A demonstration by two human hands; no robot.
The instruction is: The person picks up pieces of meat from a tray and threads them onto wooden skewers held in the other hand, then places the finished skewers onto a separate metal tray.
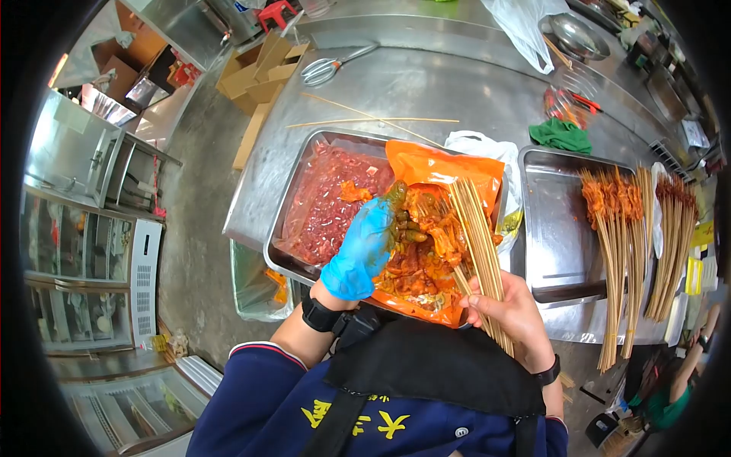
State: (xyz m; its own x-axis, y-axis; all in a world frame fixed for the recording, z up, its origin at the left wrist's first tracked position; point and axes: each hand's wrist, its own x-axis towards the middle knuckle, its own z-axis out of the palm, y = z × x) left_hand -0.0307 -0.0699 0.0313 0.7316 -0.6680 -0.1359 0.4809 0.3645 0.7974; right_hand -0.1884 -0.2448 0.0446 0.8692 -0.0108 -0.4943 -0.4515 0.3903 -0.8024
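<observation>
My left hand (365,244) wears a blue glove with sauce-coated fingertips. Its fingers curl against orange marinated meat (438,228) over an orange bag (483,161) in a metal tray (270,247). Bare and closed, my right hand (506,308) holds a bundle of bamboo skewers (480,251) slanting over the tray's right side. Some meat is at the skewers' upper left, partly hidden by sauce and fingers. Dark red chopped meat (324,206) fills the tray's left half, with an orange piece lying on it.
A second metal tray (560,221) holds loaded meat skewers (613,202) on its right; more skewers (674,228) lie beyond. Scissors (324,70), loose sticks (381,120) and a green cloth (560,135) are on the steel table. A lined bin (251,286) stands below left. Another person's arm (689,358) shows at far right.
</observation>
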